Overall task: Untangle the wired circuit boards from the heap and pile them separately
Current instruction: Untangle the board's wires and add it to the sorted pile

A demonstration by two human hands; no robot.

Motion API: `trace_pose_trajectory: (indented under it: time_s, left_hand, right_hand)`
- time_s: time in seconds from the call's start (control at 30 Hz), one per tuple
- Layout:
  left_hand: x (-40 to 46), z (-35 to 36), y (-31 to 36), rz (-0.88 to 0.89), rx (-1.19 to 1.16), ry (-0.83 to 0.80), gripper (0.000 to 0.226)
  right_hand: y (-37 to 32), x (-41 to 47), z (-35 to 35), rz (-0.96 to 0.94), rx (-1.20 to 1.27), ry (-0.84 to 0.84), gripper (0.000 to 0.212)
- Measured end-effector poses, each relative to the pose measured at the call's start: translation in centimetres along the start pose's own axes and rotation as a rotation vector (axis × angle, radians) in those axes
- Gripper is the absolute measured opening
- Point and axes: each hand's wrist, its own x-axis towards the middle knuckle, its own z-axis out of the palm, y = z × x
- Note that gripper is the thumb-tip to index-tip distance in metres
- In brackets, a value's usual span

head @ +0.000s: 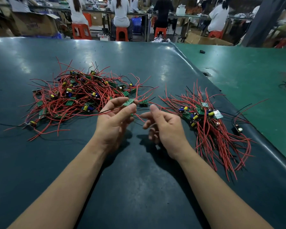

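One small board [128, 102], pinched in the left hand [113, 119] between heap [76, 95] and sorted pile [210, 123] on the table [139, 179], looks light and stiff with limp, snagging wires, so hold its edges; the right hand [163, 129] is loosely curled, empty.

No text could be read. The cardboard box [35, 24] at the far left carried reddish printing, too blurred to make out, and the circuit boards showed no legible markings.
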Motion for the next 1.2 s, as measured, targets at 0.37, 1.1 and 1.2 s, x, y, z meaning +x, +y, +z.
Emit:
trace_pose_trajectory:
  time_s: [0.37, 1.1, 1.2]
  left_hand:
    - [-0.7, -0.1, -1.5, 0.109, 0.288, -0.288, 0.030]
    - [-0.4, -0.3, -1.1, 0.059, 0.276, -0.195, 0.023]
    - [-0.3, -0.4, -1.0, 0.060, 0.269, -0.183, 0.023]
  right_hand:
    - [0.1, 0.5, -0.6, 0.022, 0.232, 0.079, 0.013]
    - [0.6, 2.5, -2.6, -0.223, 0.090, 0.436, 0.021]
    - [1.0, 2.3, -2.9, -0.349, -0.296, 0.493, 0.021]
